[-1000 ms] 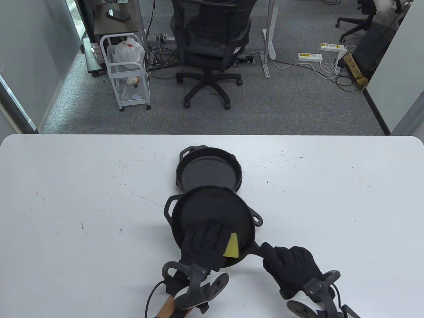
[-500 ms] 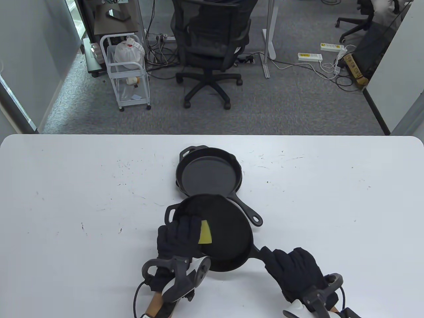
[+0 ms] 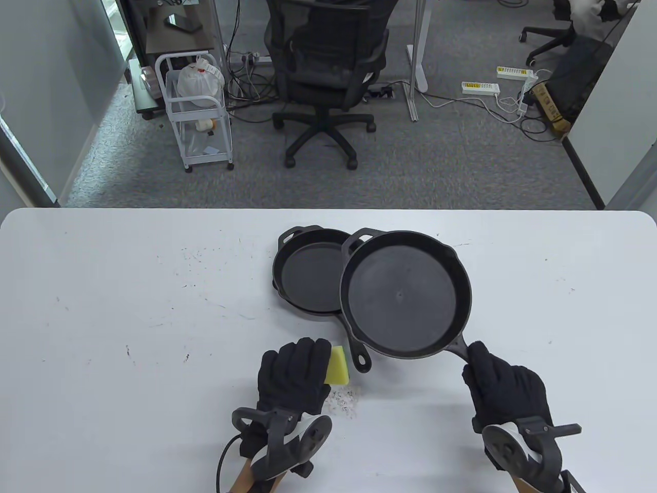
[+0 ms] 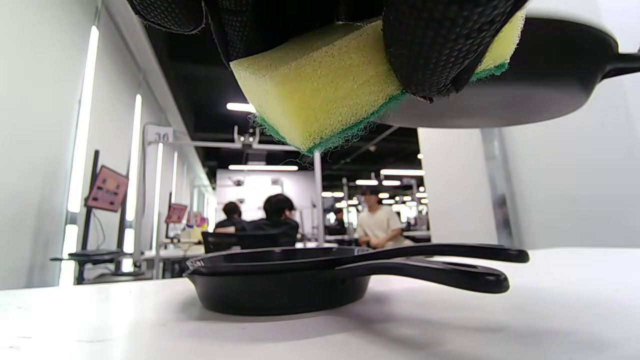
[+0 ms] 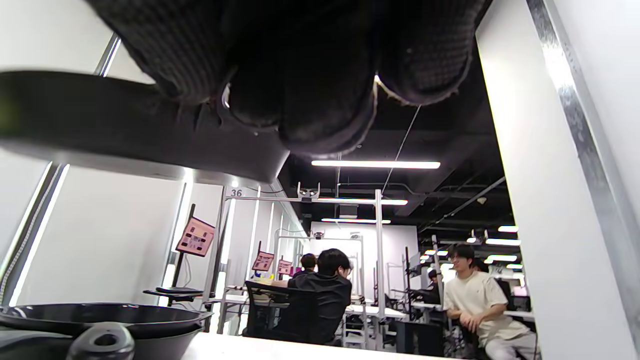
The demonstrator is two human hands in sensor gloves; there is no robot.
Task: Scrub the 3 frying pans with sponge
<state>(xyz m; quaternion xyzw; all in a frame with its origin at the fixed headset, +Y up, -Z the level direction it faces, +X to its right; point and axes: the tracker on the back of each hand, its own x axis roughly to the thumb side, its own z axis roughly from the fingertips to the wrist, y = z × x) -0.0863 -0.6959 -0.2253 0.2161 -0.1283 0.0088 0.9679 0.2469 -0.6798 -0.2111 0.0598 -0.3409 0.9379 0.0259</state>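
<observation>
Table view: right hand [image 3: 505,390] curled round handle of big pan [image 3: 405,295], pan raised, overlapping right edge of stacked pans [image 3: 308,272] on white table [image 3: 102,308]. Left hand [image 3: 293,372] near table front, fingers curled over yellow sponge [image 3: 339,365], just beside stacked pans' handle. Dark crumbs [image 3: 343,400] beside left hand.

Left wrist view: fingers [image 4: 440,45] pinch sponge [image 4: 320,85], green side down, above table. Stacked pans [image 4: 280,285] beyond, two handles pointing right. Lifted pan [image 4: 525,85] upper right.

Right wrist view: fingers [image 5: 310,65] wrapped tight on pan handle [image 5: 125,130]. Stacked pans [image 5: 100,320] lower left.
</observation>
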